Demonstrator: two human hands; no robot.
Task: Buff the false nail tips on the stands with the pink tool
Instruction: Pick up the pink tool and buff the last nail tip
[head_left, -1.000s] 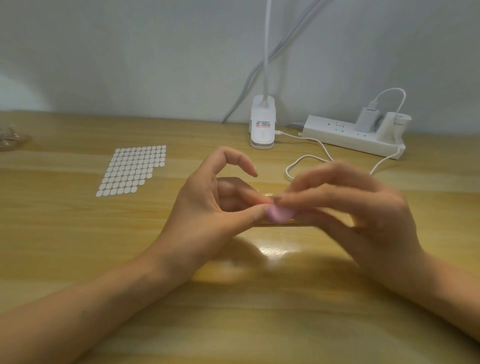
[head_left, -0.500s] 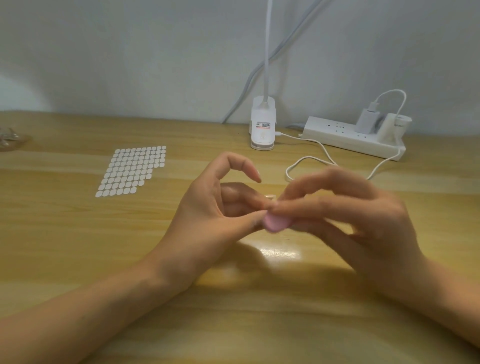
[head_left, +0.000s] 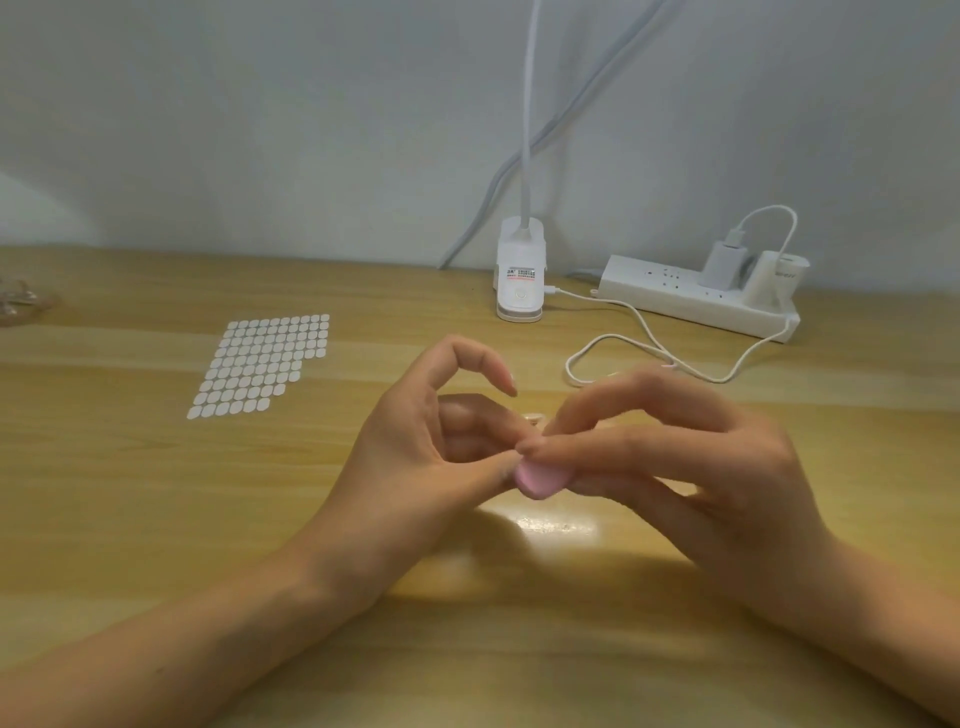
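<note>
Smooth rounded pink tool (head_left: 540, 480) is pinched by right hand (head_left: 701, 467) over the table (head_left: 156, 519) middle; left hand (head_left: 410, 467) is curled, hold unclear.

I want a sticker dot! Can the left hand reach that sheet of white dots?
Probably yes. The sheet of white dots lies flat on the table left of the left hand, with only bare wood between them.

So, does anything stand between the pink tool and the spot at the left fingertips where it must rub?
Nothing visible does. The pink tool, pinched by the right hand, meets the thumb tip of the left hand with no gap showing. What it rubs there is hidden from this view.
</note>
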